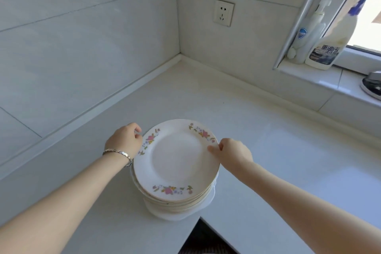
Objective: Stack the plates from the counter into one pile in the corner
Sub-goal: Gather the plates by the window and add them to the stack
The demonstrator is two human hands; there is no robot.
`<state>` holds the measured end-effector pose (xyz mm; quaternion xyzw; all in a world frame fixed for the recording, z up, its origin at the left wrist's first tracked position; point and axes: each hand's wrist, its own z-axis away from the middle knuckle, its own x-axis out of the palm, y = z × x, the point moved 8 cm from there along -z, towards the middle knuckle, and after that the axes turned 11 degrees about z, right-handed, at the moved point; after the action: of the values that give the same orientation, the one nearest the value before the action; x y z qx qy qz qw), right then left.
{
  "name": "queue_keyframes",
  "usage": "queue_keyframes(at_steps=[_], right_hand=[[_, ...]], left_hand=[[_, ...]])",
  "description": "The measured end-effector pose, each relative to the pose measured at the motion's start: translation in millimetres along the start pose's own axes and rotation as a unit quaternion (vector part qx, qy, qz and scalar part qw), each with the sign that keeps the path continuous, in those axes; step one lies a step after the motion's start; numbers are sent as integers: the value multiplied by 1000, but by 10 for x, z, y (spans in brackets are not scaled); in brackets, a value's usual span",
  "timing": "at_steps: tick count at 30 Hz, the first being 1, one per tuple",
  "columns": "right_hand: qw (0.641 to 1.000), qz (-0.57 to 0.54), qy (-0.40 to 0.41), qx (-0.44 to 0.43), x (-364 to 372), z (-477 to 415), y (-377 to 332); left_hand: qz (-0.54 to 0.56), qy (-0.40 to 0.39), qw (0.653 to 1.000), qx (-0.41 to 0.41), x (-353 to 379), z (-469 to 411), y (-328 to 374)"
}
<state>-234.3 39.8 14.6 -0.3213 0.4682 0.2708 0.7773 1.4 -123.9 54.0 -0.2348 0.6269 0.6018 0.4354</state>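
Observation:
A pile of several white plates point(175, 163) with pink flower borders and gold rims stands near the inner front edge of the white L-shaped counter point(268, 150). My left hand point(125, 140), a silver bracelet on its wrist, curls against the pile's left rim. My right hand point(233, 151) pinches the right rim of the top plate, thumb on its upper face. The pile's lowest plates are plain white and stick out at the front. The counter's corner point(181, 62) where the two tiled walls meet lies well behind the pile.
A wall socket point(224, 13) sits above the corner on the right wall. On the window sill at the right stand a pump bottle point(309, 33), a white cleaner bottle point(332, 43) and a dark metal object point(373, 84). The counter's inner edge drops off at the bottom.

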Motion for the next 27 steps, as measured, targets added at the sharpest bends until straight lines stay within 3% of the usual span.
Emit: queue_keyframes(at_steps=[5,10,14,21,27], right_hand=[[994,103,-10,-19,12,-83,-92],[997,-42,-59,14,121,-113,297],[992,-28,-82,97,174,-65,1073],[963,86,-100,236,171,636,2842],[929,60,-85,355,169,1525,4402]], left_hand=[[-10,0,1000,-2,-14,56,-73],[-25,-18,999,34,105,104,124],[-44,-56,990,121,431,149,711],[-73,-165,944,277,1468,691,2113],[-106,-237,897,357,2493,1540,3172]])
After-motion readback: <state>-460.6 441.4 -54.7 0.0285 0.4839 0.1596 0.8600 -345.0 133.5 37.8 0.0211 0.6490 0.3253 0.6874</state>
